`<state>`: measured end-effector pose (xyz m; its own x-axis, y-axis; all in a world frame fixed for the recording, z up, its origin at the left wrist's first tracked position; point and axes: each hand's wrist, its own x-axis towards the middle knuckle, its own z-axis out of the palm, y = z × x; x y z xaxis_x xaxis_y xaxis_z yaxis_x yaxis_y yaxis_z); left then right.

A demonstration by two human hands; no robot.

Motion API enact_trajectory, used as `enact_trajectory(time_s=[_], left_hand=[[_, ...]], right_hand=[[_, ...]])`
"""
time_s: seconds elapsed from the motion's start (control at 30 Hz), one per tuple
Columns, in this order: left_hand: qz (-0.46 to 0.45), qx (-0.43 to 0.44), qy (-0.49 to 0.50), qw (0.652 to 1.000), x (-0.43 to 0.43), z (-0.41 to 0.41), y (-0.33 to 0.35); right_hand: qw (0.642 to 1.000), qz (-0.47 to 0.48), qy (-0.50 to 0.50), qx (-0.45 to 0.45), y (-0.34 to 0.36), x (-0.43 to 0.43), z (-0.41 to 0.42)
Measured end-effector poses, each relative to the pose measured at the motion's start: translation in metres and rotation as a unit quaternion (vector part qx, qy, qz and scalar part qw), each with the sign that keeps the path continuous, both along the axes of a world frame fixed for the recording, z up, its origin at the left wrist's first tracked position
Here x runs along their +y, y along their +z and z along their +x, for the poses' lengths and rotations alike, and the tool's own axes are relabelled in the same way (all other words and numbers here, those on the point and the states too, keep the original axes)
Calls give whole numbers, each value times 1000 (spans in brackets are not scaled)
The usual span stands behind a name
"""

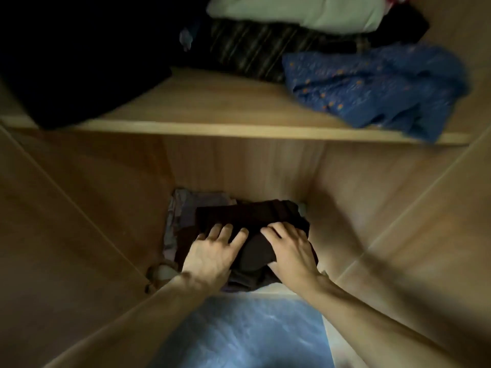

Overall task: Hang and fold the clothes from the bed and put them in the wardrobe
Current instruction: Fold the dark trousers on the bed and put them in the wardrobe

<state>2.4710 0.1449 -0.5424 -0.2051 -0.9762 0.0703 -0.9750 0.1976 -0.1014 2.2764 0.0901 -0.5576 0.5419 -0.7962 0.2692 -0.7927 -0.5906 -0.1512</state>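
Both hands flat, fingers spread, left hand (212,251) and right hand (289,248) pressing dark folded garment (249,221) onto pile at lower shelf (276,290) front edge. No closed grip. Push evenly, square it with grey clothes (183,205) beneath.

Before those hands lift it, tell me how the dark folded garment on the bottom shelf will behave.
The dark folded garment will probably go floppy: it is soft cloth, creased and dented under the left hand and right hand. It likely unfolds unless supported from below. It looks light, and pushing it may drag the greyish clothes underneath.
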Motion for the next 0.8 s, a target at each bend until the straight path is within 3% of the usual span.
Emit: enact_trajectory(time_s=[0.33, 0.57, 0.8], left_hand=[[-141, -87, -30, 986, -97, 38, -191], [-160, -54, -48, 984, -107, 31, -245], [-132, -46, -57, 989, -126, 20, -298]], right_hand=[[989, -143, -20, -37, -198, -92, 30], [986, -162, -45, -6, -243, -93, 20], [991, -121, -45, 16, -293, -110, 5]])
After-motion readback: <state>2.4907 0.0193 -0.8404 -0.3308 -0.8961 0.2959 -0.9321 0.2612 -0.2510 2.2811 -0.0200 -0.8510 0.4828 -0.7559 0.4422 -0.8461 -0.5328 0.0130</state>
